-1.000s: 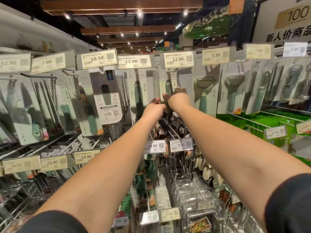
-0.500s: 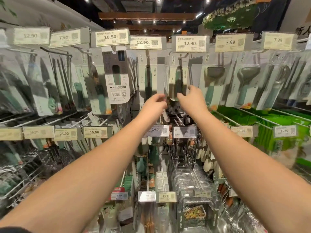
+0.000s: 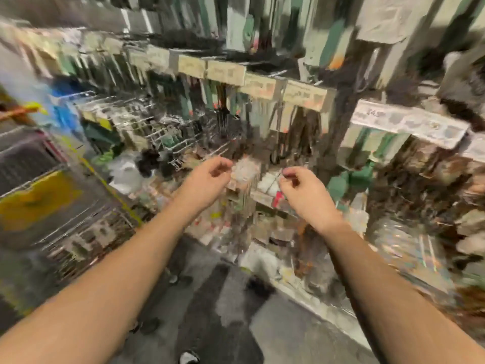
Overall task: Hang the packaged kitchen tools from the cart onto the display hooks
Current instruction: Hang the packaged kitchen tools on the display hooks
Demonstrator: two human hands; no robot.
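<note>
While both hands hold nothing, the left hand (image 3: 210, 174) and right hand (image 3: 299, 187) hang with fingers loosely curled, drawn back and down from the upper hooks they reached a moment ago. Above them, blurred price tags (image 3: 224, 72) head rows of hanging packaged tools (image 3: 265, 30). Left of the hands sits the wire cart (image 3: 52, 164). Judging by this, one package is hung and the next pick from the cart follows.

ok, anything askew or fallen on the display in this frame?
Can't tell. The frame is heavily motion-blurred, so the hanging packages and price tags are smeared. Nothing plainly fallen. Left hand and right hand hold nothing, fingers loosely curled.
</note>
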